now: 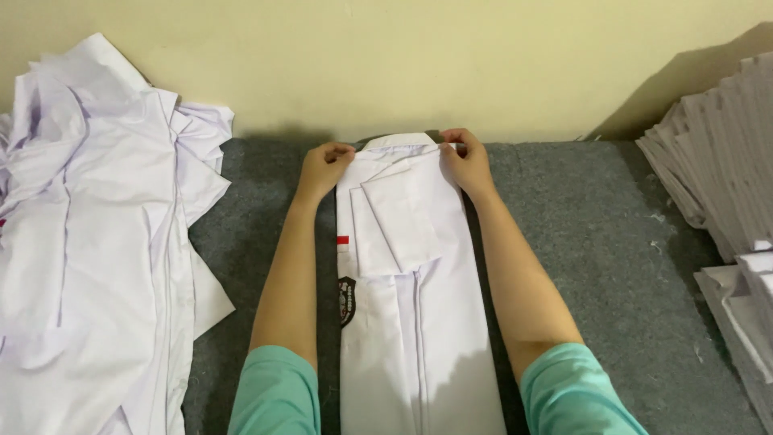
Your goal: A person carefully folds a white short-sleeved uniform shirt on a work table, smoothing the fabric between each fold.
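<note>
Both hands, left hand [324, 165] and right hand [464, 159], pinch the folded white shirt [415, 306] at its collar end.

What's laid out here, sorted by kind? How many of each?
White shirt being folded: 1
Heap of loose white shirts: 1
Stacks of folded white shirts: 2
Hands at the collar: 2, left hand, right hand
Total: 6
</note>
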